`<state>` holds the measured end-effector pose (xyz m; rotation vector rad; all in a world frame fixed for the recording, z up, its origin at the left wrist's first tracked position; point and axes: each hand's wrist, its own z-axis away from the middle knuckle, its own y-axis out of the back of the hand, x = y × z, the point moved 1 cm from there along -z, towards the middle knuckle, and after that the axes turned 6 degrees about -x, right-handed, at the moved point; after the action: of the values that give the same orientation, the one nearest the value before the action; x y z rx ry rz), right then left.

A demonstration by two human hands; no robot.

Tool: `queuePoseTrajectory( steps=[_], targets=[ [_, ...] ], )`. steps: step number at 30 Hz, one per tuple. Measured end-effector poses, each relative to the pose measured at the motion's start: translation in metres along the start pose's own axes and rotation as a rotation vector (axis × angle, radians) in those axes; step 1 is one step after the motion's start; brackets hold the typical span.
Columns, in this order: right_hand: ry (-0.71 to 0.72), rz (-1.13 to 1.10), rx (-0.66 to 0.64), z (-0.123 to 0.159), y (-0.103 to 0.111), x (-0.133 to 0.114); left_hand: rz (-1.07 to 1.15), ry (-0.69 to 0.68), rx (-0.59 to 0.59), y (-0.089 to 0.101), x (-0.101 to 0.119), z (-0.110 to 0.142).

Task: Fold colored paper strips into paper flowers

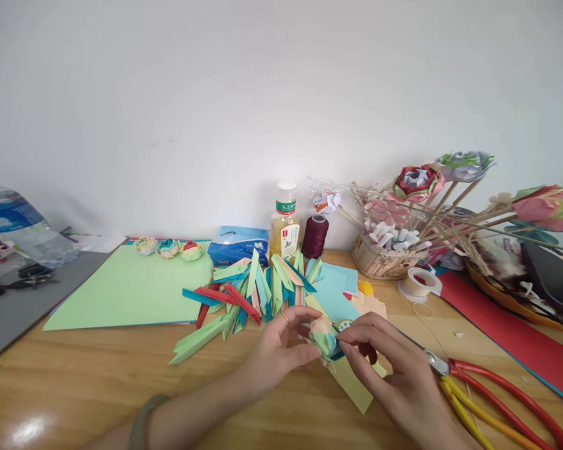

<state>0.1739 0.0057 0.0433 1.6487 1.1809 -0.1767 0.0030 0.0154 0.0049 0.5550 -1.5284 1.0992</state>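
Observation:
Between my two hands is a small folded paper flower [323, 336] in peach, green and blue. My left hand [284, 344], with a ring on one finger, grips its left side between thumb and fingers. Thumb and forefinger of my right hand [391, 365] pinch the flower's right edge, hiding part of it. Below the hands lies a pale yellow paper strip [354, 381]. Just beyond them is a pile of folded paper strips [251, 290] in green, blue, red and peach. Light blue paper sheets [335, 294] lie behind the flower.
Scissors [443, 365] with red and yellow handles lie by my right hand. Behind stand a tissue pack [239, 245], a drink bottle [285, 225], a maroon thread spool [315, 236] and a basket [380, 259]. Green paper [131, 287] lies left, red paper [511, 331] right.

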Motion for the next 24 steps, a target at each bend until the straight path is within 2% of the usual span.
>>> queuePoseTrajectory(
  steps=[7, 12, 14, 20, 22, 24],
  targets=[
    [-0.030, -0.064, -0.080, -0.002, -0.001, -0.004, -0.167, -0.101, 0.090, -0.001, -0.001, 0.000],
    [-0.050, -0.038, -0.107, -0.003, -0.001, -0.004, -0.160, -0.157, 0.077, -0.004, -0.002, 0.004],
    [0.010, 0.007, -0.082, -0.001, -0.003, -0.002, -0.200, -0.167, 0.086, -0.006, -0.002, 0.006],
    [0.263, 0.287, 0.040, 0.012, -0.008, 0.007, -0.320, -0.165, 0.209, -0.009, 0.001, 0.008],
    [0.290, 0.329, 0.046, 0.012, -0.009, 0.007, -0.341, -0.168, 0.213, -0.010, 0.001, 0.008],
    [0.258, 0.271, 0.028, 0.010, -0.008, 0.005, -0.374, -0.192, 0.200, -0.010, 0.001, 0.009]
  ],
)
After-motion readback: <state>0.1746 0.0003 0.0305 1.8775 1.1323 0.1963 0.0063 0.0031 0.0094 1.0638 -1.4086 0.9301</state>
